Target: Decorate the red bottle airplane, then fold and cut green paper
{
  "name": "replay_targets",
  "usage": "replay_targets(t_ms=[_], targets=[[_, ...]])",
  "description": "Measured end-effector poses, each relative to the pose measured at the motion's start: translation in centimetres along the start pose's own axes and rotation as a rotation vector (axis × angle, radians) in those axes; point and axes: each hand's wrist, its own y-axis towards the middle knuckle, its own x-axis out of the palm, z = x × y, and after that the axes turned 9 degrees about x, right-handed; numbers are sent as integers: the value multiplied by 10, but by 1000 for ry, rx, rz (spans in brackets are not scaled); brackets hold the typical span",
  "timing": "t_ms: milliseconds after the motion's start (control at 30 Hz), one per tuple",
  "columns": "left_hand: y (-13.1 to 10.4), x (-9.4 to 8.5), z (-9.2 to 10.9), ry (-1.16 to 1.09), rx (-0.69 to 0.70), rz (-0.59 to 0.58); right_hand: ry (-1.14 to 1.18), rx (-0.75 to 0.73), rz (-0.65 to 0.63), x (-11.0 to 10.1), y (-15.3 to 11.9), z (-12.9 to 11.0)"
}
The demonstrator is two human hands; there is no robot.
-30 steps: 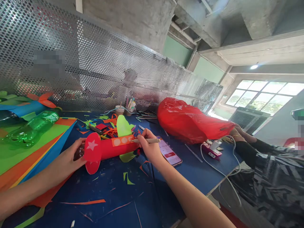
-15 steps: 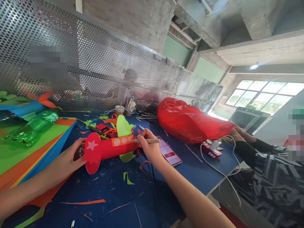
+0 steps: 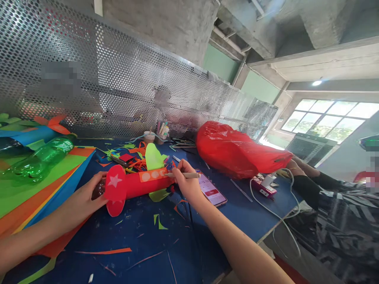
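A bottle wrapped in red paper (image 3: pixel 136 190) lies sideways above the blue table. My left hand (image 3: pixel 96 191) is closed round its dark bare end. Near that end stands a red rounded piece (image 3: pixel 115 191) with a pale star. An orange strip (image 3: pixel 151 175) with pale circles runs along the top, and a lime-green fin (image 3: pixel 154 156) rises behind it. My right hand (image 3: pixel 187 183) pinches a marker pen (image 3: pixel 189 175), its tip at the right end of the orange strip. The bottle's far right end is partly hidden by my right hand.
A phone (image 3: pixel 213 191) lies right of my right hand, near a red plastic bag (image 3: pixel 233 152) and a charger with a white cable (image 3: pixel 268 183). Paper scraps (image 3: pixel 137 152) litter the blue table (image 3: pixel 142 232). At left are a green bottle (image 3: pixel 44 159) and coloured sheets (image 3: pixel 71 173). Another person's legs (image 3: pixel 308 185) show at right.
Both hands and the bottle stay almost in place. The marker tip stays at the orange strip, with hardly any shift.
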Motion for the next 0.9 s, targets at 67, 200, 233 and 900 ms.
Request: replay_targets(t_ms=[67, 200, 233, 900], targets=[[0, 0, -3, 9, 11, -21, -7, -6, -12, 0, 0, 0], [2, 1, -6, 27, 2, -32, -29, -1, -4, 0, 0, 0], [2, 1, -6, 25, 0, -29, -32, 1, -1, 0, 0, 0], [0, 3, -3, -26, 30, -22, 5, -15, 3, -2, 2, 3]])
